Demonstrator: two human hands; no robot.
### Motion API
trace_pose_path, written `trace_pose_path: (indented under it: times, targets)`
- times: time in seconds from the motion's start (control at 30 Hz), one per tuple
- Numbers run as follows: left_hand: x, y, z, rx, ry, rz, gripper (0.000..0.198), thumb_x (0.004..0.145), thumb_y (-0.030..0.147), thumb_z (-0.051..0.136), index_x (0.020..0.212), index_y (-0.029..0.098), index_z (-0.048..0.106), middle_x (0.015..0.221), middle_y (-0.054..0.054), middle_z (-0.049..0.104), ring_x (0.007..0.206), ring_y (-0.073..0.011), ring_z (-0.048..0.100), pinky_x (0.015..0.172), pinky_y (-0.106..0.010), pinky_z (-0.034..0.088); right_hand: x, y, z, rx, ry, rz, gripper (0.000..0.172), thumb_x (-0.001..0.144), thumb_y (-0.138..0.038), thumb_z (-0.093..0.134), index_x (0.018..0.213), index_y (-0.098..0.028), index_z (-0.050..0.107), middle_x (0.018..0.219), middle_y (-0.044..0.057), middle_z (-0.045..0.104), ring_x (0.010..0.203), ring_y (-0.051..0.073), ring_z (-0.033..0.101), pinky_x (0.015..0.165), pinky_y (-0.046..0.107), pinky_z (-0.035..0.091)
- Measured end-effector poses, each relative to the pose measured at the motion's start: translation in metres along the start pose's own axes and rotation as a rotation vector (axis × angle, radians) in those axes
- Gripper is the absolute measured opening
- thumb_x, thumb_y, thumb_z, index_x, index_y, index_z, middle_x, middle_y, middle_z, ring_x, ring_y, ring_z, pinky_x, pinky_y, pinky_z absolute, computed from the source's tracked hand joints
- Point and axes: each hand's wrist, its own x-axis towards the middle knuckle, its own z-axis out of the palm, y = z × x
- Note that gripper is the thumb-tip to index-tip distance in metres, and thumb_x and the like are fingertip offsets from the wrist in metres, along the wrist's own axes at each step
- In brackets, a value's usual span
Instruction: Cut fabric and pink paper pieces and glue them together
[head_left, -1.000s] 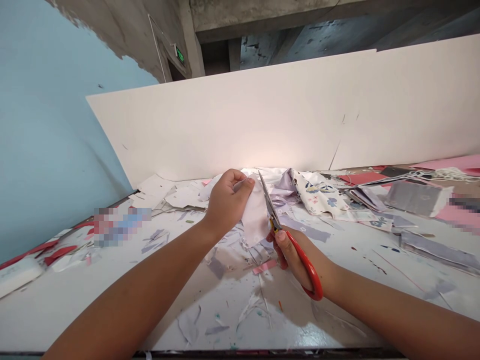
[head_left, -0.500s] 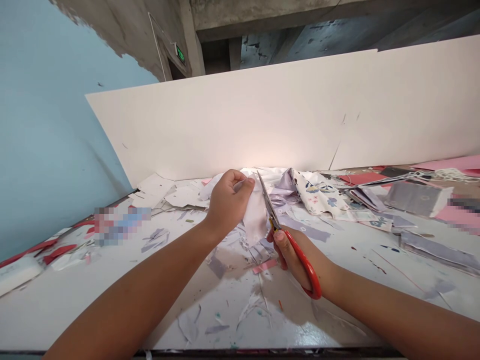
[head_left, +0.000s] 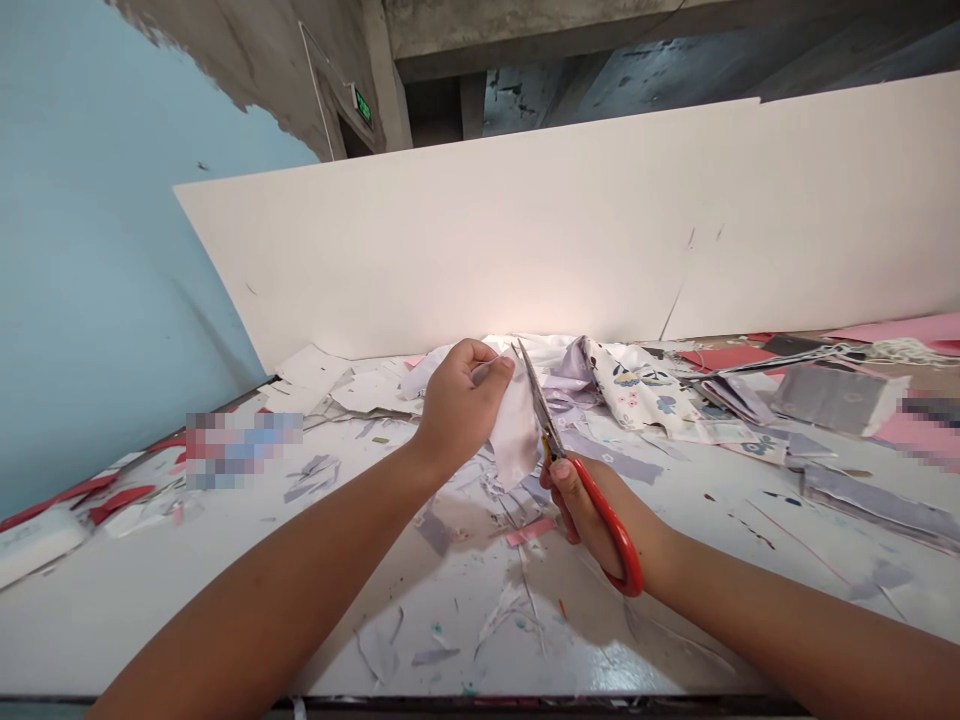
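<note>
My left hand (head_left: 461, 410) pinches a small piece of white cloth (head_left: 515, 435) between thumb and fingers. My right hand (head_left: 589, 515) grips a pair of scissors with red handles (head_left: 574, 480). Their steel blades (head_left: 536, 405) point up and away from me, slightly apart, right at the cloth's right edge. I cannot tell whether the cloth lies between them. Below both hands, paper and cloth scraps lie on the white worktable (head_left: 187, 620).
Floral cloth (head_left: 637, 385) and grey-lilac strips (head_left: 874, 505) lie to the right, with a grey block (head_left: 836, 397) and pink sheets (head_left: 907, 328) beyond. White paper (head_left: 371, 392) lies at the back left. A white board (head_left: 525, 230) stands behind the table, beside a blue wall (head_left: 112, 250).
Both hands have shifted slightly to the right, carrying the white cloth and scissors. The blades stay at the cloth's edge.
</note>
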Motion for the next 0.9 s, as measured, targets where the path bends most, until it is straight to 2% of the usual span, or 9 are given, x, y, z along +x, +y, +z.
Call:
trace_pose_path:
  times: [0.43,0.9]
  targets:
    - [0.001,-0.001,-0.001,0.039,0.043,0.02,0.017,0.073,0.038,0.052,0.071,0.021,0.047,0.065,0.004,0.053,0.055,-0.0083,0.046,0.05,-0.019,0.035,-0.001,-0.003,0.002,-0.024,-0.026,0.046,0.049,0.079,-0.065,0.019,0.064,-0.021,0.036,0.048,-0.005,0.036,0.039,0.013,0.045,0.042,0.023,0.029]
    - [0.002,-0.003,-0.003,0.017,0.029,0.027,0.017,0.073,0.037,0.052,0.072,0.022,0.047,0.057,0.006,0.048,0.046,-0.0066,0.04,0.045,-0.018,0.033,-0.002,-0.011,0.001,-0.034,-0.057,0.064,0.053,0.075,-0.07,0.02,0.057,-0.022,0.032,0.045,-0.004,0.035,0.038,0.012,0.04,0.044,0.024,0.029]
